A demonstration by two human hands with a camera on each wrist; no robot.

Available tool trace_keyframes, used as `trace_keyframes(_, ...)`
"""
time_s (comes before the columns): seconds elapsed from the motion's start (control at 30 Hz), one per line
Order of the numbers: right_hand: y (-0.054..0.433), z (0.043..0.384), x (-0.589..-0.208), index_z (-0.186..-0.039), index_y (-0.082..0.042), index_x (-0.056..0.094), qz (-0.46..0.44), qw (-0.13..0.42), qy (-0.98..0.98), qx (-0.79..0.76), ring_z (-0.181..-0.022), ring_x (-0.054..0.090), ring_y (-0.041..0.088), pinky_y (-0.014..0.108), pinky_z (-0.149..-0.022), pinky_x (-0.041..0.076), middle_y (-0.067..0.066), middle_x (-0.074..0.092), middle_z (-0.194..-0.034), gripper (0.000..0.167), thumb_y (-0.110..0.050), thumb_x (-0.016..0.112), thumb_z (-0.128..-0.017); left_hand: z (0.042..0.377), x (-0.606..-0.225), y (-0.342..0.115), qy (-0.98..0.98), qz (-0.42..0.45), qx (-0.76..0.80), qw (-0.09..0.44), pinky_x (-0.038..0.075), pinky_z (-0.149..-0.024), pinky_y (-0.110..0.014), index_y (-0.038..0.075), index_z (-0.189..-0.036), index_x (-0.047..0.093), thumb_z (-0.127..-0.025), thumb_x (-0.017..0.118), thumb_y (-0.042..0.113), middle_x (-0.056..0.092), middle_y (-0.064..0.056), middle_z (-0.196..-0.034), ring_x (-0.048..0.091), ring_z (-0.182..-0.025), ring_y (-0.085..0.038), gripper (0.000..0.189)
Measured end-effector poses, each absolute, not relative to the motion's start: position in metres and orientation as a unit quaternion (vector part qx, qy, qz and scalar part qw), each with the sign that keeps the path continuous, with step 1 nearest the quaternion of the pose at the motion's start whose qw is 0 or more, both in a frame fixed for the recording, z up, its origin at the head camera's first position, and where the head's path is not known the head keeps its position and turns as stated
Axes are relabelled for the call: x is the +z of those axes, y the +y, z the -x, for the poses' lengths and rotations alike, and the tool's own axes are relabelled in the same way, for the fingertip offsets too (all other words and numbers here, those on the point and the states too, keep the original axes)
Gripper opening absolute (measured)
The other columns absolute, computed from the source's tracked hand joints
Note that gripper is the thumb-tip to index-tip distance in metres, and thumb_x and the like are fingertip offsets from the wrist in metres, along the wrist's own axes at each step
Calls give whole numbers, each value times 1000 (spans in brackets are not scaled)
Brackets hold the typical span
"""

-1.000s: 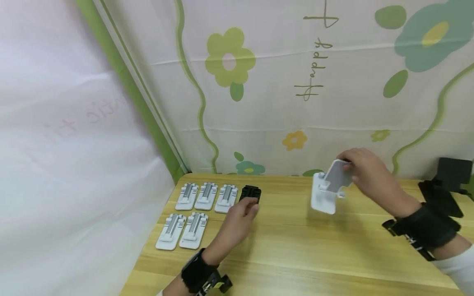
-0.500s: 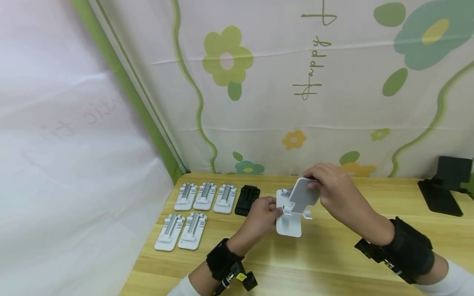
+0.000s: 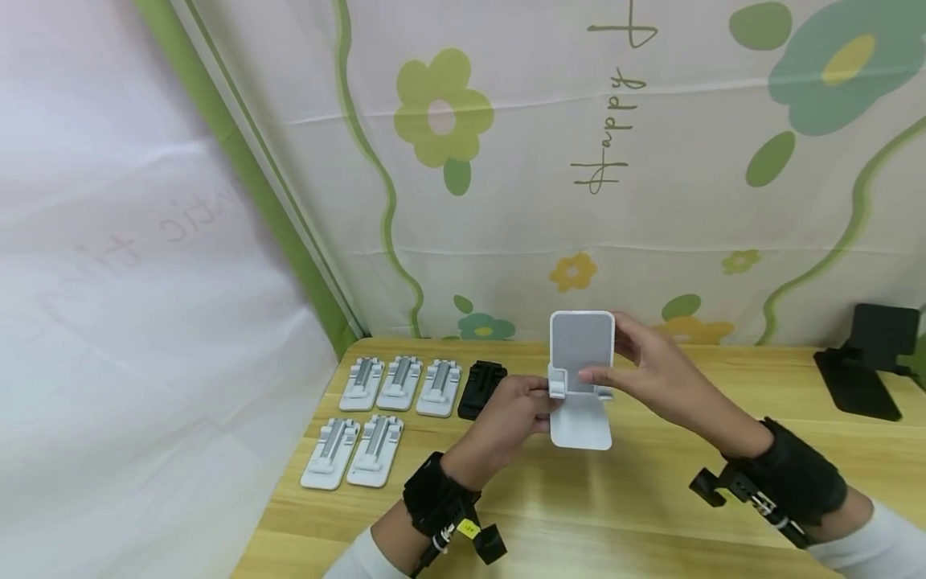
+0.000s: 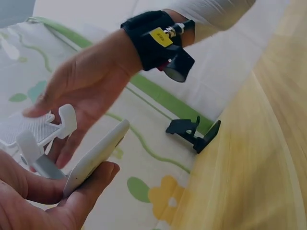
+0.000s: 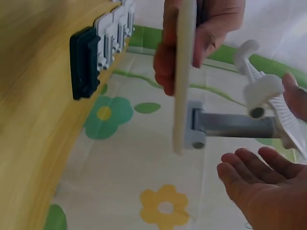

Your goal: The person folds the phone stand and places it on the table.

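Observation:
An unfolded white phone stand [image 3: 581, 354] with a grey pad is held above the table in the head view. My left hand [image 3: 510, 414] grips its base [image 4: 98, 153] at the left edge, thumb on one face and fingers on the other. The thumb of my right hand [image 3: 661, 382] touches the front of the padded plate, while the other fingers lie behind it, partly hidden. In the right wrist view, these fingers [image 5: 254, 175] look loosely extended beneath the stand's grey arm [image 5: 235, 124], with space between. A folded black phone stand [image 3: 481, 390] lies just left of my left hand.
Several folded white phone stands [image 3: 439, 388] lie in two rows on the left of the wooden table [image 3: 651, 498]. An unfolded black phone stand [image 3: 861, 386] stands at the far right. A flowered curtain [image 3: 506, 201] hangs behind the table's back edge.
My right hand has brought the white phone stand leftward to my left hand, which now grips its base. The padded plate has swung round to face me, and my right thumb has moved onto its front.

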State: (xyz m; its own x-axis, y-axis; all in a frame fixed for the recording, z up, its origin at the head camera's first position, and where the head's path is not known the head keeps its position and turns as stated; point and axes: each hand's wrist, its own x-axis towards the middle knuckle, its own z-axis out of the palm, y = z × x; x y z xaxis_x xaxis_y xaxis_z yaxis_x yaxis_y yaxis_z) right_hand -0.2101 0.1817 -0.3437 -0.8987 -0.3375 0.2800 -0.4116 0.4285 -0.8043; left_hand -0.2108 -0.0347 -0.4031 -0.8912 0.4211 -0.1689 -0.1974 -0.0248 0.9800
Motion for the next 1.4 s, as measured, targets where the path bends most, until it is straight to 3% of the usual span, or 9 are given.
trace_keyframes(0.07,182,210,-346,-141,-2,52,-212,28,-841,497,-111,70,16,21,-89,57,16,68,-124,58,-18,78,-92,210,-400,-33,661,-83,712,221,60,-95,-38,-9,-135,58,-102,55,6,70,-16,-125,70,-114,-26,36)
trace_keyframes(0.17,181,210,-347,-140,0,53,-199,26,-839,506,-100,71,8,24,-79,59,19,70,-119,54,-18,76,-94,210,-398,-32,663,-83,710,221,60,-95,-38,-11,-134,58,-102,55,5,70,-18,-124,70,-114,-27,35)
trace_keyframes(0.4,180,208,-350,-137,1,55,-182,32,-844,504,-98,72,17,26,-76,60,20,70,-118,53,-18,77,-92,211,-397,-33,675,-78,701,216,61,-93,-37,-10,-130,61,-103,55,4,71,-16,-119,72,-110,-25,31)
trace_keyframes(0.77,178,212,-360,-123,-8,62,-155,86,-857,483,-90,69,11,26,-70,57,15,71,-116,35,-14,78,-92,211,-396,-32,681,-91,689,231,62,-89,-37,-12,-127,62,-104,57,9,73,-15,-114,73,-102,-22,31)
trace_keyframes(0.93,180,215,-362,-123,-8,65,-153,97,-861,475,-94,71,21,26,-71,58,15,72,-116,37,-15,80,-90,211,-399,-29,680,-88,691,229,62,-90,-37,-12,-126,62,-104,56,9,73,-15,-115,73,-104,-22,31)
trace_keyframes(1.03,180,215,-357,-126,-10,64,-178,135,-873,433,-102,71,25,29,-80,59,12,71,-119,41,-13,81,-88,212,-402,-28,683,-80,691,222,62,-90,-37,-11,-126,63,-104,57,9,72,-14,-116,72,-103,-22,30)
trace_keyframes(1.17,180,216,-343,-123,-9,67,-251,252,-871,338,-106,64,23,26,-89,53,7,68,-118,48,-2,86,-80,215,-405,-27,695,-71,686,204,62,-88,-37,-11,-125,63,-104,57,9,72,-15,-116,72,-101,-20,30)
trace_keyframes(1.3,179,216,-328,-108,-7,73,-317,322,-853,262,-97,60,18,17,-80,49,3,69,-105,41,6,89,-72,217,-408,-27,700,-66,683,199,63,-86,-36,-10,-124,64,-104,58,9,72,-15,-116,71,-100,-19,28)
trace_keyframes(1.4,176,214,-324,-99,-8,74,-337,330,-849,238,-94,62,17,23,-73,56,1,69,-97,35,9,88,-71,217,-408,-28,698,-66,684,200,62,-85,-35,-9,-122,66,-104,58,10,72,-14,-116,71,-100,-19,27)
